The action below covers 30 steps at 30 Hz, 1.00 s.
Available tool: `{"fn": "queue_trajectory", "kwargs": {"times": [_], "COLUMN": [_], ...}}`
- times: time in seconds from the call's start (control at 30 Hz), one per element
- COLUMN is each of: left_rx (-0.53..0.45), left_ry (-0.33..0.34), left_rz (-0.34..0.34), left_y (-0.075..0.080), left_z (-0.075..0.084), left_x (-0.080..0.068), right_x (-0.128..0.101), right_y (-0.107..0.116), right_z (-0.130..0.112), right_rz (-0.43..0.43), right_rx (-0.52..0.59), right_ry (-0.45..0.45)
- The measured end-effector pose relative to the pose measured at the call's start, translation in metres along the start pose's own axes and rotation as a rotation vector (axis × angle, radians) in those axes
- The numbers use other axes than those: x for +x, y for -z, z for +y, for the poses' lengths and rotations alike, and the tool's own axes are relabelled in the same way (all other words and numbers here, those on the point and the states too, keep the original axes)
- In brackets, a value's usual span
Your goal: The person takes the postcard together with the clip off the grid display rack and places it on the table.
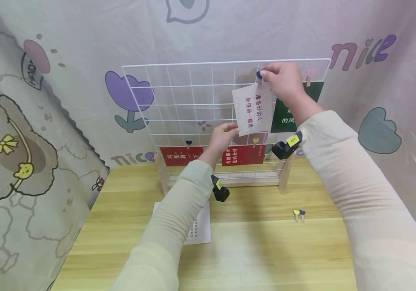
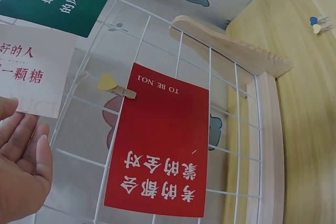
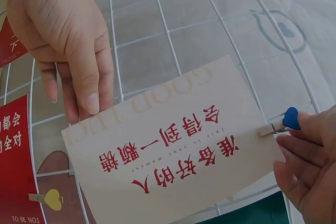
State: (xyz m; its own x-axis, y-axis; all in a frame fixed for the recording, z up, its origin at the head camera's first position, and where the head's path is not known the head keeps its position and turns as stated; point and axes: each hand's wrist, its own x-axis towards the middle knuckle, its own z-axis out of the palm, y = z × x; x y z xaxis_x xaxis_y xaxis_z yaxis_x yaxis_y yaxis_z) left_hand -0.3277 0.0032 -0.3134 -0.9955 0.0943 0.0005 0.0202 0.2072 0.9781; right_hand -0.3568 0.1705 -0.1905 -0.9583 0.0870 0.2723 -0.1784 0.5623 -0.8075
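Observation:
A white card (image 1: 253, 109) with red Chinese writing lies against the upper right of a white wire grid (image 1: 179, 95). My left hand (image 1: 222, 141) holds its lower left corner; in the right wrist view the thumb is at the card's edge, with fingers partly behind it. At the card's top edge, my right hand (image 1: 284, 83) pinches a small wooden clothespin (image 3: 272, 128) with a blue heart (image 3: 291, 118). The clothespin's tip overlaps the card's edge; whether it also bites a wire I cannot tell. A green card (image 2: 58, 1) hangs beside the white one, partly behind my right forearm.
Two red cards, one left (image 1: 179, 156) and one right (image 1: 246, 155), hang lower on the grid from heart clothespins. A pink heart clothespin (image 1: 310, 74) holds the green card. On the wooden table (image 1: 259, 250) lie two clothespins (image 1: 299, 214) and a printed sheet (image 1: 202, 230).

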Motion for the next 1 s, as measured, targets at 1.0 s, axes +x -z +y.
{"fn": "queue_trajectory", "kwargs": {"times": [1.0], "left_rx": [-0.068], "left_ry": [-0.044], "left_rz": [0.105], "left_y": [0.004], "left_z": [-0.001], "left_x": [0.0], "right_x": [0.016], "right_y": [-0.008], "right_z": [0.009], "right_rz": [0.073], "right_rx": [0.015], "right_ry": [-0.04]}}
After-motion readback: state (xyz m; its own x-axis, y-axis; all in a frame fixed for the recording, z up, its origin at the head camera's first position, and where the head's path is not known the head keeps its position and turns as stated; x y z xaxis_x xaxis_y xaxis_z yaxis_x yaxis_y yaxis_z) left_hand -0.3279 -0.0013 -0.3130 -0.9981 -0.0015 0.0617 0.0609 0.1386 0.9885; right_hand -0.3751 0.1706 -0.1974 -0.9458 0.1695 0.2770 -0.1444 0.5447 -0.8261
